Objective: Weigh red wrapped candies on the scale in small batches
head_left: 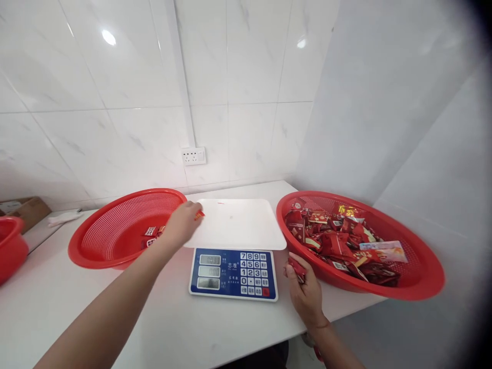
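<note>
An electronic scale (234,271) with a white weighing tray (238,225) and a blue keypad panel stands on the white table between two red mesh baskets. My left hand (182,223) reaches over the tray's left edge, fingers closed on a small red packet whose tip shows at the fingertips. My right hand (303,289) is closed on a red packet (296,267) just in front of the right basket (423,287), which is heaped with red snack packets (338,238). The left basket (115,225) holds a few red packets (151,236).
A red basin (9,246) sits at the far left edge, with a cardboard box (26,207) and a white cloth (63,218) behind it. A wall socket (193,156) is on the tiled wall. A tiled side wall runs close along the right basket.
</note>
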Available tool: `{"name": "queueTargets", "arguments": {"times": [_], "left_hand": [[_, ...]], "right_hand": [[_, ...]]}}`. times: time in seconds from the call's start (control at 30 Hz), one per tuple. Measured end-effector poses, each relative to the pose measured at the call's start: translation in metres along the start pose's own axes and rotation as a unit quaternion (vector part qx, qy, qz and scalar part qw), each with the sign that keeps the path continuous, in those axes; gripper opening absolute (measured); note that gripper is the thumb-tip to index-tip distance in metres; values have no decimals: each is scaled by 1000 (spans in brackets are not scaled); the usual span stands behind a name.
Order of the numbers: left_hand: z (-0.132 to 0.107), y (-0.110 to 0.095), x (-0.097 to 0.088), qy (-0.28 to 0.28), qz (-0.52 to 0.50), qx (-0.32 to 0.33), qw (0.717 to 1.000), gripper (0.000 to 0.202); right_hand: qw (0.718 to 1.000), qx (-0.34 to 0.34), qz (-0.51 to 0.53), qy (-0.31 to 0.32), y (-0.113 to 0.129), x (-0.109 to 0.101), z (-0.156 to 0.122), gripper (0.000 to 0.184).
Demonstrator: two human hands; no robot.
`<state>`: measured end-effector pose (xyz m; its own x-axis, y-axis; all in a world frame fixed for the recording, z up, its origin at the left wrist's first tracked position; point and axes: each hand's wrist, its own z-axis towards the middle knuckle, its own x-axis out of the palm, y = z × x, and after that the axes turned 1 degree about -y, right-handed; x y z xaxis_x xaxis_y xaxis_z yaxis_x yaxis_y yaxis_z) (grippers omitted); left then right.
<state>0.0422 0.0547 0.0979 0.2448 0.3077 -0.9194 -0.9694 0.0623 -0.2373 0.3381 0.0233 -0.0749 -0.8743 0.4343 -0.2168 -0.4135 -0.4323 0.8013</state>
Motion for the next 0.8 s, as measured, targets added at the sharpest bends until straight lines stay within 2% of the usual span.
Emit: {"name": "queueTargets", "arguments": {"times": [0.07,0.13,0.23,0.3,0.43,0.5,0.57,0.63,0.7,0.8], "left_hand": [[-7,21,-17,-60,23,-46,997,27],[-20,38,-24,-104,31,-72,991,32],[-46,47,-11,-164,-11,-75,984,35],[-62,44,7,-208,-48,-67,975,35],[-82,37,40,-315,-129,-34,940,28],[-87,40,51,-329,-141,-18,934,25],[-91,45,57,-338,-137,8,931,23],[-94,50,61,-345,-143,30,927,22],[-97,51,61,-340,-172,23,924,24],[-101,46,61,-303,-212,-40,928,27]], "right_hand": [[999,-41,20,-15,-1,0,-3,31],[995,-92,37,-26,2,-1,-3,29],[989,-146,28,-5,22,2,7,25],[989,-144,0,45,45,10,23,24],[973,-108,-58,198,93,38,63,26],[949,-116,-101,277,109,50,80,38],[925,-139,-137,326,117,53,97,51],[917,-156,-170,325,114,45,114,54],[923,-148,-215,283,103,26,134,46],[916,-54,-330,220,74,-14,165,38]]}}
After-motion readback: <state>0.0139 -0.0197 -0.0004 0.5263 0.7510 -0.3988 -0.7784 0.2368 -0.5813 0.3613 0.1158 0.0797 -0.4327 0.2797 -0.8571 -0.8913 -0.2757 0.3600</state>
